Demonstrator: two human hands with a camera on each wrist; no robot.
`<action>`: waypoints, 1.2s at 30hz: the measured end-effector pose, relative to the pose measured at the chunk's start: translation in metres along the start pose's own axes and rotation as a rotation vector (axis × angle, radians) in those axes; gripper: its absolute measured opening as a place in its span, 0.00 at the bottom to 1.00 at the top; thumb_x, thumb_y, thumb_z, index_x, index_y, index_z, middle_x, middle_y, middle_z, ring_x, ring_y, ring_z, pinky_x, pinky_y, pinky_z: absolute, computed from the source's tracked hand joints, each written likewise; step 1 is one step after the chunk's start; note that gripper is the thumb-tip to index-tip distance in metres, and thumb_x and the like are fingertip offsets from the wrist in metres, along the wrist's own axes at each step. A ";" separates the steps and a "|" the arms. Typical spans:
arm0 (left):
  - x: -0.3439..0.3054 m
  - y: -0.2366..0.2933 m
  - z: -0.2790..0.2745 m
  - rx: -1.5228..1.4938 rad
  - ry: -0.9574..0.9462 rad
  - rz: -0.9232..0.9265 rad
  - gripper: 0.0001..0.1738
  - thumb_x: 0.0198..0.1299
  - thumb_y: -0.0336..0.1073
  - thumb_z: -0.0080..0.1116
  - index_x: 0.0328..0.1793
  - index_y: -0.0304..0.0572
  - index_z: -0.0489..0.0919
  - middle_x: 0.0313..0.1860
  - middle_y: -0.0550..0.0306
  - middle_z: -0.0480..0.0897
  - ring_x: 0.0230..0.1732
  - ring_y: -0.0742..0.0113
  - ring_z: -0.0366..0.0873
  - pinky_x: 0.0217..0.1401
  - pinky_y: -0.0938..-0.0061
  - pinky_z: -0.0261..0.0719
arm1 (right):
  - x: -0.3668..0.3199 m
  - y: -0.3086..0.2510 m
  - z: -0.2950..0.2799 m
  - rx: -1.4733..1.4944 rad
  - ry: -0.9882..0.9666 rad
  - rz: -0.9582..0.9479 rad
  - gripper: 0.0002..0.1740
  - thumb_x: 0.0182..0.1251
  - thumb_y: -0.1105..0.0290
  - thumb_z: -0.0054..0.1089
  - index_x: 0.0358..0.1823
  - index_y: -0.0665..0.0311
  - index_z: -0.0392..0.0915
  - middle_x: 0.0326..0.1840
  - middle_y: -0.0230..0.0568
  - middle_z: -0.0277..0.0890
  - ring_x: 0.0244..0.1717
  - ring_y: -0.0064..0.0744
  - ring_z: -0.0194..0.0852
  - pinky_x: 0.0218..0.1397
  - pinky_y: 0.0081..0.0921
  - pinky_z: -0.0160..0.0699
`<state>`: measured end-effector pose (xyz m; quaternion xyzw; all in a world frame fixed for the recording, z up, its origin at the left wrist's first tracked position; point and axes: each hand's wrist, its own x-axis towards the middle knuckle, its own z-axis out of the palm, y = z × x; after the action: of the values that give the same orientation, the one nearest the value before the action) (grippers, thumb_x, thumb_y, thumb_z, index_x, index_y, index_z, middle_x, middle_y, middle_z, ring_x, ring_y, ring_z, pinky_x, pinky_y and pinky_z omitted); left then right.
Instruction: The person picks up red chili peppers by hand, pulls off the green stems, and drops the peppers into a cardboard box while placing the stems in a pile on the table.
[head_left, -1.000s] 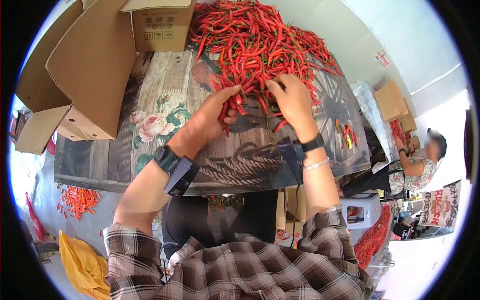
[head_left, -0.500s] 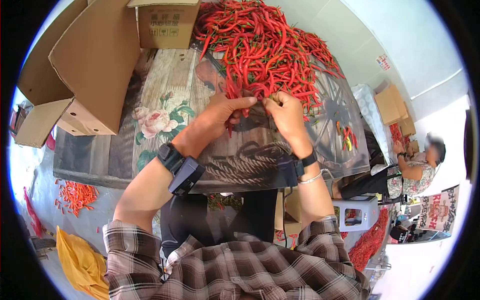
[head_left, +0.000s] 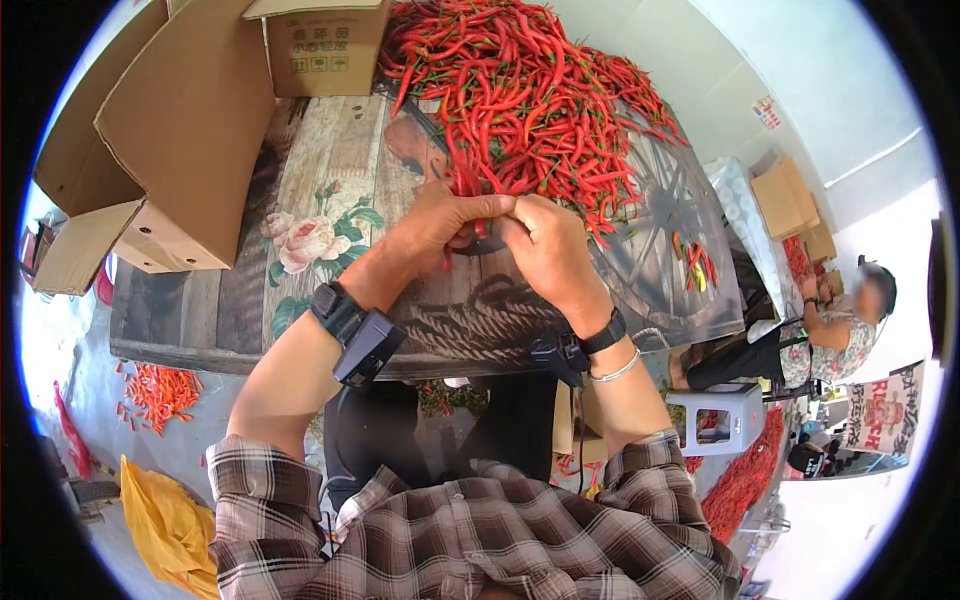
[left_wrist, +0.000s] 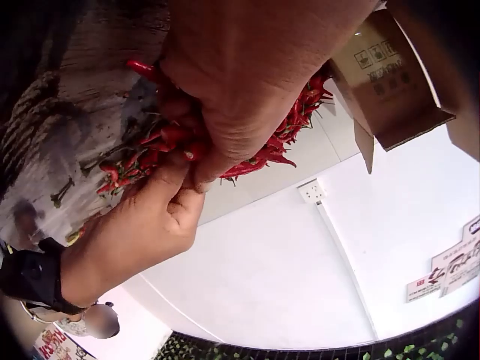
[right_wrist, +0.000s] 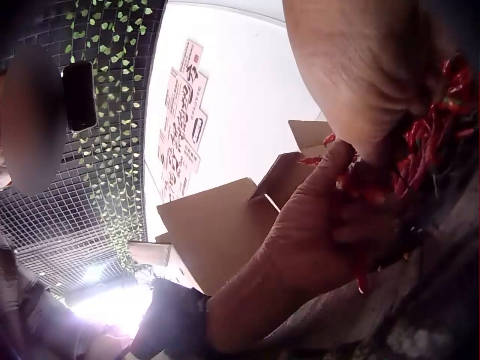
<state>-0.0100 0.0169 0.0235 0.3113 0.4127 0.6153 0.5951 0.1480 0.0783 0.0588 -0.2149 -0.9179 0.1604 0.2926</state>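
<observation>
My left hand (head_left: 440,217) grips a few red peppers (head_left: 466,181), the pile (head_left: 530,110) beyond both hands; whether my right hand (head_left: 556,252), curled against it, pinches one, I can't tell. Probably light, slick, bruisable: I'd hold mid-body, gently.

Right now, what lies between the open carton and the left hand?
In the head view, just tabletop printed with pink flowers lies between the carton and the left hand; no loose object shows there.
</observation>
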 end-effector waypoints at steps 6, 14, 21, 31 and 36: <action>-0.002 0.004 0.002 -0.023 -0.061 -0.047 0.11 0.57 0.42 0.66 0.33 0.48 0.77 0.19 0.72 0.70 0.16 0.85 0.59 0.15 0.86 0.49 | -0.002 -0.006 -0.005 0.114 0.002 -0.002 0.06 0.56 0.73 0.60 0.28 0.67 0.72 0.26 0.47 0.71 0.29 0.50 0.73 0.29 0.38 0.68; -0.008 0.013 0.004 -0.110 -0.113 -0.066 0.11 0.60 0.42 0.63 0.32 0.47 0.75 0.18 0.72 0.69 0.14 0.85 0.61 0.13 0.87 0.50 | -0.005 -0.022 -0.013 0.179 0.136 -0.112 0.07 0.62 0.72 0.59 0.32 0.69 0.74 0.25 0.43 0.71 0.27 0.41 0.72 0.30 0.31 0.69; 0.001 0.013 -0.007 -0.388 -0.044 -0.076 0.12 0.63 0.42 0.58 0.30 0.44 0.76 0.19 0.69 0.70 0.15 0.83 0.61 0.13 0.87 0.51 | -0.005 -0.004 -0.015 0.390 0.052 0.141 0.13 0.68 0.66 0.55 0.39 0.71 0.76 0.31 0.40 0.73 0.32 0.26 0.70 0.38 0.23 0.69; -0.006 0.011 0.002 -0.022 0.007 -0.018 0.11 0.59 0.43 0.63 0.33 0.46 0.78 0.20 0.70 0.71 0.16 0.83 0.61 0.15 0.84 0.51 | -0.010 -0.003 -0.008 0.510 -0.128 0.366 0.18 0.65 0.64 0.56 0.22 0.70 0.71 0.16 0.32 0.60 0.22 0.17 0.57 0.26 0.24 0.60; -0.005 0.007 0.007 -0.018 0.083 0.048 0.10 0.60 0.42 0.63 0.35 0.46 0.78 0.20 0.70 0.71 0.16 0.83 0.61 0.16 0.84 0.51 | -0.010 0.037 -0.015 0.078 0.186 0.348 0.19 0.64 0.64 0.55 0.20 0.70 0.67 0.12 0.41 0.53 0.18 0.19 0.56 0.22 0.27 0.57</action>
<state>-0.0071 0.0135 0.0336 0.2902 0.4239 0.6454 0.5653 0.1753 0.1074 0.0507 -0.3727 -0.8290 0.2235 0.3519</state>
